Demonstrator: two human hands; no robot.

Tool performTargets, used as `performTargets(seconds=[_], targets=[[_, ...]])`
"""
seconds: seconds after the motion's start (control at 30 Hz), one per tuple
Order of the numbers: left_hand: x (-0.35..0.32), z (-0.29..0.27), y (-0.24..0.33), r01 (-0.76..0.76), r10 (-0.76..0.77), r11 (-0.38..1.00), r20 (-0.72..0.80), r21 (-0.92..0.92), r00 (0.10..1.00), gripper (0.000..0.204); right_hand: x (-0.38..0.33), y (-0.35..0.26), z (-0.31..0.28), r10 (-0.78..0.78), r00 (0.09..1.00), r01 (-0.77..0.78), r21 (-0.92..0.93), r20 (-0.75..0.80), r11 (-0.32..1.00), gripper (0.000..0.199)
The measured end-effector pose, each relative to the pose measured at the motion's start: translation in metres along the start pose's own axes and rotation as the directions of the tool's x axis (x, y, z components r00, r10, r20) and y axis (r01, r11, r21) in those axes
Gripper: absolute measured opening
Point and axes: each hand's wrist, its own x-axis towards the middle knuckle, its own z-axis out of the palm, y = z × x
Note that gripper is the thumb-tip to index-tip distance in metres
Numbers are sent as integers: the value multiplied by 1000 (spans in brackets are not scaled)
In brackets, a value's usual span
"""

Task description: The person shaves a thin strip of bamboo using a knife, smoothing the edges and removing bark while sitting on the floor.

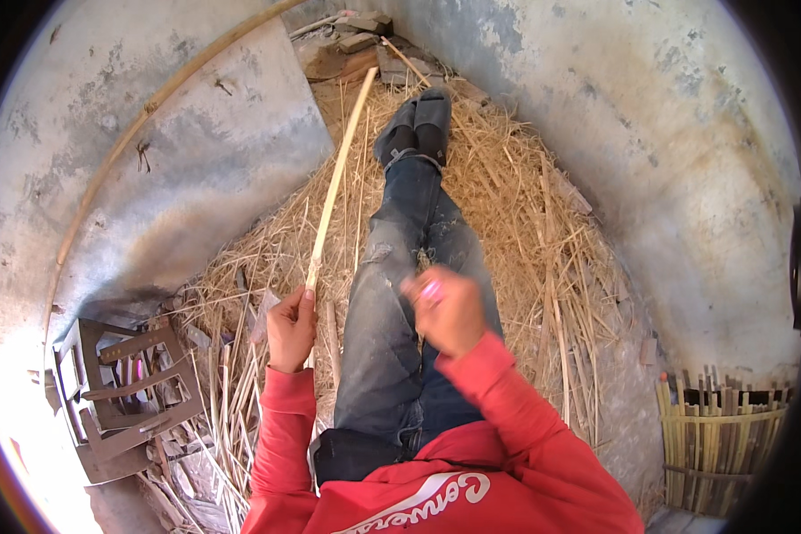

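1. The left hand (291, 327) is closed in a fist around the near end of a long, pale bamboo strip (336, 184), which runs away from the person toward the far wall, apparently held steady for working.
2. The right hand (445, 310) hovers over the lap, blurred; fingers curled, with something small and pink at the fingertips. I cannot tell its grip.
3. Jeans-clad legs (409, 267) stretch out across loose straw (525, 222).
4. Near left stands a metal stool (120, 392); near right, a woven bamboo basket (716, 436).
5. No packages or signs show.
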Motion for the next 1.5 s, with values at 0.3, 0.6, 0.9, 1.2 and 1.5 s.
performTargets(seconds=[0.3,0.6,0.9,1.2,1.5], targets=[[-36,7,-9,151,-131,988,340,-31,931,28,30,57,-51,199,974,-195,55,-106,979,33],[-70,-20,-38,-18,-50,960,234,279,971,30,53,167,-6,189,938,-245,-168,-292,955,51],[-80,-54,-76,-52,3,961,177,270,984,31,61,154,18,302,937,-336,-208,-176,919,52],[-75,-29,-63,-23,-25,957,161,289,987,32,3,110,63,225,974,-223,-60,28,973,54],[-40,34,-25,-173,118,921,173,350,978,31,-26,80,64,230,948,-221,-64,222,973,56]])
